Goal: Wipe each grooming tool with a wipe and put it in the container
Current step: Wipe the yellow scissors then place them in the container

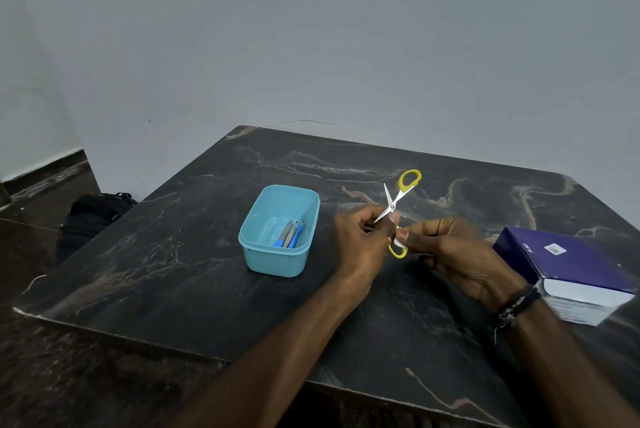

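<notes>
Over the bench (173,271) center, both hands meet around small scissors (398,199) with yellow handles. Scissors are held up off the bench, blades spread apart: one blade points to about 11 o'clock, the other to about 8 o'clock into the left fingers. One yellow loop sticks out at 1 o'clock, free of both hands; the other loop shows low at 6 o'clock between the two hands.

Left hand (356,240): grip curled, fingers and thumb pinching the scissors near the pivot and lower blade. Right hand (450,251): grip curled, thumb and fingers pinching a small white wipe (400,243) against the lower part of the scissors near the low loop. Wipe mostly hidden by fingers. Right wrist wears a dark bracelet (516,306).

Container (277,261), light blue, open top, sits on the bench at 9 o'clock from the hands, near but not touching them. Inside lie a few tools (290,235) along its right wall: grey metal pieces and blue-handled ones, exact kinds too small to tell.

Purple box (568,261) lies on the bench at 3 o'clock from the hands, near the right edge. Dark bag (93,216) on the floor at 9 o'clock beyond the bench's left edge. Grey wall (311,29) behind.
</notes>
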{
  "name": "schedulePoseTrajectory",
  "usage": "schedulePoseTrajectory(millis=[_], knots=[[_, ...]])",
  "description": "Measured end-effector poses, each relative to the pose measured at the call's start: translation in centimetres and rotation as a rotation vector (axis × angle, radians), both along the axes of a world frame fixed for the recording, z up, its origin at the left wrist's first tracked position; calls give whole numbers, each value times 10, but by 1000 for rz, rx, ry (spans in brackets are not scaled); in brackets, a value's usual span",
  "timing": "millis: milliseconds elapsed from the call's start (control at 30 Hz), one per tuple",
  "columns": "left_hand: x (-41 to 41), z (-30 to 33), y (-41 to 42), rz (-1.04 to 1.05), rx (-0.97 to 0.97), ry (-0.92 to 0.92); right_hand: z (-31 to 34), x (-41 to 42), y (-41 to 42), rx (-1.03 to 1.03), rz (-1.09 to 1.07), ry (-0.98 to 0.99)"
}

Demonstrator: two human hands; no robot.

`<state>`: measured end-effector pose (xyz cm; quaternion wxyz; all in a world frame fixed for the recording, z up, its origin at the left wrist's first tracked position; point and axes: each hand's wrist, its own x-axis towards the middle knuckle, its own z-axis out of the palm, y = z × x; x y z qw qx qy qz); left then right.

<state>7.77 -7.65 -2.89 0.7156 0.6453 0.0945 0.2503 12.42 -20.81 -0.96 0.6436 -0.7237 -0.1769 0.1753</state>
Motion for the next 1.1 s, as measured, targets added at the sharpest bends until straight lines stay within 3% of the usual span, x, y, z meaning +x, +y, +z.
schedulePoseTrajectory(millis=[167,567,767,967,1100], knots=[[0,2,2,10,-45,43,2,-2,0,-59,56,-15],[-2,8,1,-277,-189,164,1,1,0,4,-103,-27],[-5,9,-1,-341,-140,151,-2,3,-1,92,-149,-71],[-4,8,1,-297,-138,110,2,3,-4,-69,-89,-110],[-7,6,-3,-333,-65,99,1,4,-3,-20,-147,-135]])
